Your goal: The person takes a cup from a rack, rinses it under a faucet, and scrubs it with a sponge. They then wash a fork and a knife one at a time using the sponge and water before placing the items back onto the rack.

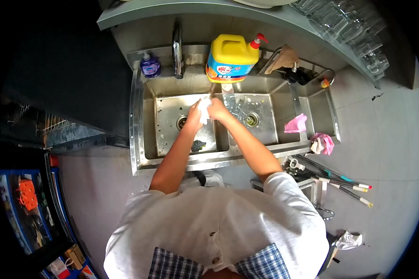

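Note:
Over the left basin (165, 109) of a steel sink, both my hands are closed around a white cloth (204, 111), which is bunched between them. My left hand (194, 117) grips it from the left side. On the right side, close to the divider between the basins, my right hand (217, 109) holds it too. Below them on the basin floor lies a dark scouring pad (198, 145). The drain (182, 122) is partly hidden by my left forearm. A chrome faucet (177, 51) stands behind the basin.
A big yellow detergent jug (234, 58) and a purple soap bottle (150, 66) stand along the sink's back edge. Pink cloths (296, 123) hang at the right. Glasses (344, 28) line the shelf above. Long poles (340, 181) lie beyond the front right corner.

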A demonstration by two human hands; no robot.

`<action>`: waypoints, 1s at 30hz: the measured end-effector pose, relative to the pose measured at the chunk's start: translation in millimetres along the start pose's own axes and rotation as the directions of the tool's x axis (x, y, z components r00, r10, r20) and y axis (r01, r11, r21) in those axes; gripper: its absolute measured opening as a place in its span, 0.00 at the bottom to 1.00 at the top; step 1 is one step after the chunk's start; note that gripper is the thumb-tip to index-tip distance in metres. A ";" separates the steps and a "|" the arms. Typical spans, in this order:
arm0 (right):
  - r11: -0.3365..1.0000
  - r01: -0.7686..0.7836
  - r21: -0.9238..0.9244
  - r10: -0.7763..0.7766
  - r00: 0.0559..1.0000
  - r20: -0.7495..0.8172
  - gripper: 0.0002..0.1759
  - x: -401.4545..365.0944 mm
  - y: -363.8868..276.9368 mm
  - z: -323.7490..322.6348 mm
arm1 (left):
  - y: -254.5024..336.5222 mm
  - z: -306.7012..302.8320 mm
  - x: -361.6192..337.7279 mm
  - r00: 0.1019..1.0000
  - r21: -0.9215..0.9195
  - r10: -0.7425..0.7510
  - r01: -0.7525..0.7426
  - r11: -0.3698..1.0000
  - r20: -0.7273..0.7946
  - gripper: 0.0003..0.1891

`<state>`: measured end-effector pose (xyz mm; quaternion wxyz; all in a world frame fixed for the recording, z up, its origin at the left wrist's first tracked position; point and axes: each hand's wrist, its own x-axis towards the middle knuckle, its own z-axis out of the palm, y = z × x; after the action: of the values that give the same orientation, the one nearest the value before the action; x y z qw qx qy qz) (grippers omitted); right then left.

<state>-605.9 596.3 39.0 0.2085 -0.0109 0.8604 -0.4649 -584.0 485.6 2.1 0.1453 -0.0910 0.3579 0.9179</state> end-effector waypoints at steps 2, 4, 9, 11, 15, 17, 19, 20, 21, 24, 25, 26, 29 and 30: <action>0.803 -0.161 0.574 0.110 0.986 0.122 0.11 -4.2 6.4 -8.0 | 2.7 -2.2 4.0 0.999 -0.086 -0.033 0.035 0.996 0.022 0.16; 0.450 -0.210 0.868 0.165 0.975 0.151 0.11 -11.6 0.8 -20.1 | 4.9 -4.8 13.1 0.994 -0.258 -0.047 0.072 0.964 0.099 0.17; 0.636 0.064 0.769 0.096 0.982 -0.161 0.15 -46.9 -9.7 -37.0 | 7.6 -17.4 23.1 0.933 0.008 0.171 -0.183 0.983 0.316 0.10; 0.510 0.102 0.854 0.042 0.989 -0.143 0.13 -42.9 2.5 -32.8 | 20.9 -13.5 10.8 0.961 -0.442 -0.069 0.186 0.878 0.269 0.08; 0.425 0.051 0.904 0.031 0.997 -0.071 0.11 -44.3 3.1 -28.5 | 24.5 -18.7 14.0 0.928 -0.480 -0.183 0.328 0.814 0.324 0.07; 0.639 0.214 0.739 -0.027 0.966 -0.256 0.06 -28.0 19.4 -7.6 | 28.9 -9.9 14.8 0.963 -0.420 -0.187 0.255 0.871 0.195 0.08; 0.903 0.104 0.418 -0.031 0.984 -0.177 0.12 -37.7 5.0 -8.0 | 37.1 7.2 14.4 0.991 -0.356 -0.131 0.136 0.924 0.038 0.08; 0.960 0.134 0.245 -0.095 0.982 -0.166 0.15 -43.3 -1.4 -5.9 | 43.1 21.1 8.8 0.996 -0.382 -0.085 0.071 0.921 -0.018 0.12; 0.984 0.165 0.069 -0.154 0.978 -0.140 0.18 -51.7 -9.0 -1.9 | 40.5 7.0 22.2 0.986 -0.391 -0.168 0.162 0.906 0.018 0.16; 0.959 0.282 -0.036 -0.284 0.937 -0.206 0.15 -57.7 -25.6 -2.6 | 45.1 8.8 33.3 0.974 -0.248 -0.207 0.180 0.952 -0.091 0.22; 0.951 0.308 -0.033 -0.307 0.924 -0.228 0.14 -51.7 -23.2 1.5 | 52.0 17.4 29.7 0.967 -0.216 -0.224 0.194 0.957 -0.125 0.23; 0.945 0.327 0.004 -0.320 0.926 -0.198 0.10 -44.1 -15.8 5.6 | 59.1 22.6 23.3 0.956 -0.188 -0.237 0.204 0.961 -0.171 0.23; 0.877 0.479 0.048 -0.479 0.878 -0.007 0.08 -29.4 -12.0 24.4 | 82.0 31.1 -1.0 0.890 -0.023 -0.153 0.158 0.987 -0.430 0.25; 0.900 0.428 0.088 -0.434 0.898 0.071 0.08 -35.7 -28.1 23.6 | 86.7 23.5 -6.1 0.894 -0.029 -0.125 0.124 0.992 -0.431 0.23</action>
<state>-569.5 569.1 62.7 0.1388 -0.2144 0.8098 -0.5282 -608.5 439.6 75.5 0.1208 -0.3147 0.3741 0.8640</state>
